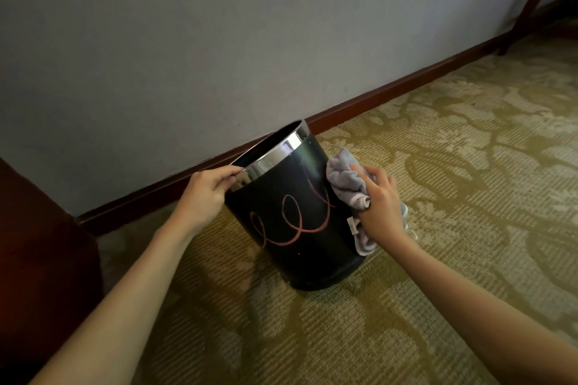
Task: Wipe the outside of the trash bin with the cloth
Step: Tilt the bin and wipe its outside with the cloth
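Observation:
A black trash bin (291, 228) with a shiny metal rim and a pink looping scribble on its side stands on the carpet, tilted toward the wall. My left hand (209, 194) grips the metal rim at the bin's left edge. My right hand (380, 203) holds a bunched pale lilac cloth (345, 180) and presses it against the bin's right side, near the upper half. Part of the cloth hangs down below my wrist beside the bin.
A grey wall with a dark red skirting board (391, 87) runs just behind the bin. Dark wooden furniture (40, 244) stands at the left. A wooden leg (531, 0) slants at the top right. Patterned green-gold carpet (453, 150) spreads to the right and front.

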Demonstrator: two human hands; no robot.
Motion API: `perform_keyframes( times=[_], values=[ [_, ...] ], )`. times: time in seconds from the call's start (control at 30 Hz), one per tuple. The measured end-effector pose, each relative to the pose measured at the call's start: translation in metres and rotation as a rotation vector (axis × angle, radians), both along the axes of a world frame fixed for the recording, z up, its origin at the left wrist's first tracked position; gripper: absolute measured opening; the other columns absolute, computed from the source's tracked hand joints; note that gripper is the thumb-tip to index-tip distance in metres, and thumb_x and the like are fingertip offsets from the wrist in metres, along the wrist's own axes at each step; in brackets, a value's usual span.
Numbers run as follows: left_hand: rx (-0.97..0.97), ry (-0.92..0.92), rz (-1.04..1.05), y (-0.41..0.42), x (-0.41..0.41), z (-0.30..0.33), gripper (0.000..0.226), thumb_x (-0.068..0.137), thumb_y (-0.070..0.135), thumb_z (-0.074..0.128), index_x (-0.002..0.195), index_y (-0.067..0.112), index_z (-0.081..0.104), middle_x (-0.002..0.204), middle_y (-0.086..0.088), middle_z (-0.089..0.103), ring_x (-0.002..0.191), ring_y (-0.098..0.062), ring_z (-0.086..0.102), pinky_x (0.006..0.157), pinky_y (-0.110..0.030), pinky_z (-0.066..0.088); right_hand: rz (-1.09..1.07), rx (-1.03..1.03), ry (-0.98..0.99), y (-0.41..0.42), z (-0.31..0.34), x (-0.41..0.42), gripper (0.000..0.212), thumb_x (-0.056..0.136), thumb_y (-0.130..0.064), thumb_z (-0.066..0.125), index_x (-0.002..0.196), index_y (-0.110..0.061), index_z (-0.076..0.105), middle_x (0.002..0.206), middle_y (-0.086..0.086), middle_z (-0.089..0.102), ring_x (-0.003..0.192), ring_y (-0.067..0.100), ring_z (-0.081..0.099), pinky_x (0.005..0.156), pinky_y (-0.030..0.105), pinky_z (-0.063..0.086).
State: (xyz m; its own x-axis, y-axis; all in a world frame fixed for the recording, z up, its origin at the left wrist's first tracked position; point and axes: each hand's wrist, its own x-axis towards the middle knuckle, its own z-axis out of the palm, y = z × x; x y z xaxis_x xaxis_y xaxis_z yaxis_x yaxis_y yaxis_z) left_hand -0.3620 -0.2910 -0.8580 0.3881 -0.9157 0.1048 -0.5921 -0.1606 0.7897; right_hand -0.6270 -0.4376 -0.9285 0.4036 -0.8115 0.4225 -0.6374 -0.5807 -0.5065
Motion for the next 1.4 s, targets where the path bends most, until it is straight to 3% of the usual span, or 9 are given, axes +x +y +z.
perform_keyframes(
  times=[0.1,0.23,0.3,0.4,0.57,0.8,1.0,1.17,1.4],
  values=[
    [-0.022,-0.003,0.035,-0.010,-0.005,-0.002,0.037,0.095,0.001,0.045,0.123,0.019,0.060,0.103,0.025,0.055,0.085,0.024,0.047,0.063,0.007,0.035,-0.014,0.006,-0.015,-0.002,0.013,0.000,0.063,0.082,0.008,0.049,0.136,-0.025,0.051,0.130,0.010,0.049,0.109,0.031,0.042,0.089,0.049,0.040],
    [-0.013,-0.035,0.032,-0.018,-0.013,-0.003,0.037,0.095,0.001,0.045,0.123,0.019,0.061,0.119,0.004,0.061,0.105,0.003,0.053,0.072,-0.003,0.041,0.064,-0.096,-0.090,-0.001,0.044,0.021,0.061,0.080,0.010,0.051,0.132,-0.022,0.054,0.131,0.011,0.050,0.110,0.032,0.043,0.091,0.044,0.039],
    [-0.011,-0.050,0.038,-0.022,-0.015,-0.003,0.038,0.094,-0.001,0.045,0.123,0.018,0.061,0.121,0.001,0.062,0.106,0.000,0.053,0.073,-0.003,0.039,0.073,-0.132,-0.094,-0.001,0.050,0.026,0.061,0.078,0.011,0.054,0.131,-0.020,0.057,0.131,0.011,0.051,0.111,0.033,0.044,0.091,0.045,0.039],
    [-0.017,-0.056,0.066,-0.024,-0.017,-0.003,0.038,0.094,-0.001,0.045,0.122,0.018,0.062,0.119,0.001,0.061,0.099,0.005,0.051,0.070,0.000,0.037,0.093,-0.156,-0.082,0.002,0.038,0.017,0.059,0.076,0.014,0.057,0.127,-0.016,0.060,0.128,0.015,0.054,0.107,0.038,0.047,0.089,0.050,0.040],
    [-0.070,-0.085,0.130,-0.029,-0.013,-0.001,0.032,0.093,0.002,0.048,0.113,0.017,0.068,0.103,0.008,0.063,0.097,-0.003,0.054,0.067,0.001,0.033,0.037,-0.124,0.056,0.014,-0.020,-0.033,0.053,0.076,0.011,0.065,0.123,-0.015,0.064,0.122,0.018,0.058,0.099,0.041,0.050,0.082,0.056,0.043],
    [-0.061,-0.114,0.142,-0.034,-0.019,0.000,0.031,0.094,0.004,0.048,0.116,0.017,0.067,0.105,0.008,0.063,0.098,-0.003,0.053,0.071,-0.001,0.033,-0.065,-0.043,0.198,0.014,-0.023,-0.045,0.055,0.080,0.006,0.057,0.127,-0.022,0.060,0.129,0.009,0.054,0.104,0.034,0.043,0.082,0.045,0.035],
    [-0.020,-0.152,0.080,-0.032,-0.044,0.003,0.038,0.093,0.003,0.047,0.124,0.020,0.061,0.117,-0.001,0.066,0.109,-0.009,0.058,0.091,-0.031,0.049,-0.034,-0.125,-0.063,0.005,0.044,0.017,0.061,0.078,0.012,0.046,0.128,-0.020,0.058,0.128,0.011,0.053,0.101,0.036,0.043,0.081,0.047,0.040],
    [-0.064,-0.245,0.120,-0.036,-0.052,0.005,0.036,0.092,0.005,0.049,0.123,0.018,0.062,0.114,-0.006,0.068,0.112,-0.023,0.059,0.092,-0.042,0.051,-0.038,-0.151,-0.012,-0.002,0.054,0.027,0.066,0.073,0.016,0.048,0.128,-0.019,0.058,0.131,0.008,0.051,0.105,0.034,0.042,0.085,0.045,0.037],
    [-0.021,-0.196,0.179,-0.045,-0.030,0.008,0.030,0.094,0.011,0.050,0.119,0.018,0.065,0.116,-0.006,0.067,0.114,-0.023,0.057,0.097,-0.034,0.045,-0.056,-0.019,0.224,0.009,-0.007,-0.031,0.053,0.083,0.002,0.054,0.131,-0.023,0.057,0.133,0.007,0.049,0.105,0.032,0.041,0.086,0.045,0.037]
  ],
)
